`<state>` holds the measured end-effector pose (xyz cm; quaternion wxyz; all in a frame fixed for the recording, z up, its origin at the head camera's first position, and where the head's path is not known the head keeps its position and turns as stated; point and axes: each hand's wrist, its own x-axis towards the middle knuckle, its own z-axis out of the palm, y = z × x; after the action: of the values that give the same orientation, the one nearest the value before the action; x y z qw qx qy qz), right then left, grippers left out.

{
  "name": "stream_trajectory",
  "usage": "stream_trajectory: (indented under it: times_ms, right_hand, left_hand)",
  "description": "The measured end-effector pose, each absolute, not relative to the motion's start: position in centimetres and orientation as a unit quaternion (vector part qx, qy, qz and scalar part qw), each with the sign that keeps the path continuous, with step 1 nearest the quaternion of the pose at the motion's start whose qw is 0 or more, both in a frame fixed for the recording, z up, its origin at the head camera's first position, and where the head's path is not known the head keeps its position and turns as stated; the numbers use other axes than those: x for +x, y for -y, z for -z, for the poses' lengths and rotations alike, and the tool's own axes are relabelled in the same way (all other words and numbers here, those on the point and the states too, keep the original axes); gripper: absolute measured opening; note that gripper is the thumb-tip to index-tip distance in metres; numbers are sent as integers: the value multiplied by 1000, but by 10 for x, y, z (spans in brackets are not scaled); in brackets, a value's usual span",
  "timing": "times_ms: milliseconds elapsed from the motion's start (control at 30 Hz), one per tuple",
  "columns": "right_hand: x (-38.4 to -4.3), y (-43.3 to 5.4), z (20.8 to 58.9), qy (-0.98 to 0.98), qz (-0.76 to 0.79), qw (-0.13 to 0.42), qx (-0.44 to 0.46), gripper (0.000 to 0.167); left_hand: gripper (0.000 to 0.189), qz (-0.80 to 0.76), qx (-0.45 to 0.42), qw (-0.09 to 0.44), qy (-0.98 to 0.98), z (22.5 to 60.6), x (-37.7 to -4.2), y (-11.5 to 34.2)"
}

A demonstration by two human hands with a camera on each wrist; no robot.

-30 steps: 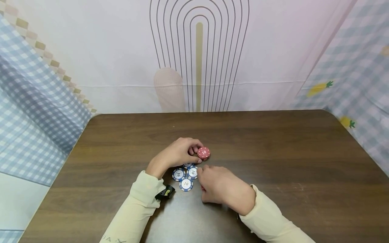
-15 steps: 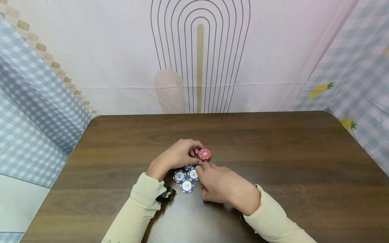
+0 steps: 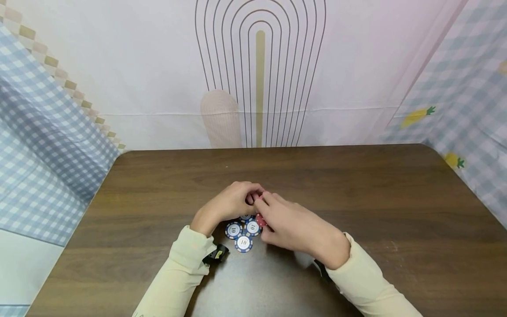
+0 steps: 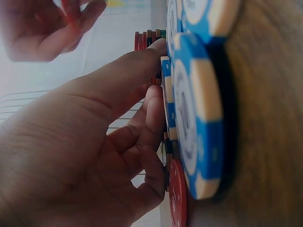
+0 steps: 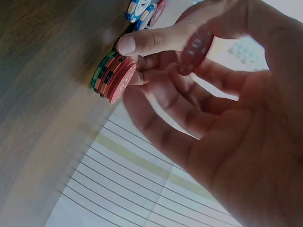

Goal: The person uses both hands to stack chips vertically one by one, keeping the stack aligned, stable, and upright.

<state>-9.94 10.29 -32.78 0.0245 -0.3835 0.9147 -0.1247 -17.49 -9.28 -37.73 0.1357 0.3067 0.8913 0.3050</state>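
Note:
A short stack of poker chips (image 5: 111,75) stands on the table, green at its base and red at the top. My left hand (image 3: 229,202) holds the stack, thumb on one side and fingertips on the other. Over it reaches my right hand (image 3: 295,226), pinching a red poker chip (image 3: 260,220), which appears tilted in the right wrist view. From the head, the right hand hides the stack. Several blue-and-white poker chips (image 3: 243,242) marked 10 lie flat just below the left hand, one partly covered by it.
Another red chip (image 4: 177,194) lies by the blue chips in the left wrist view. The brown wooden table (image 3: 376,198) extends on both sides. A patterned cloth (image 3: 158,66) hangs behind its far edge, with checked cloth (image 3: 47,145) at the left.
My right hand has moved up and away from the table beside the blue chips, bringing the red chip over towards the stack. The left hand has stayed in place.

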Motion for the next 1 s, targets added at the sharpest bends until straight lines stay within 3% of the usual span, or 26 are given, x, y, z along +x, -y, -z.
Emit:
stream_trajectory:
  times_ms: [100,200,433,700,1000]
  right_hand:
    - [-104,-103,329,-918,139,5,-372,34]
    - [-111,-103,333,-923,153,-12,-354,24]
    - [-123,-108,342,-936,147,-47,-316,28]
    - [-132,-108,348,-947,134,-38,-290,19]
    - [-134,-109,355,-948,130,-25,-288,19]
  left_hand:
    - [28,-299,303,133,-895,377,-175,93]
    - [23,-297,303,129,-896,377,-175,93]
    - [30,-310,308,133,-890,377,-175,93]
    - [39,-312,303,145,-889,376,-176,92]
    - [39,-312,310,141,-887,378,-176,93]
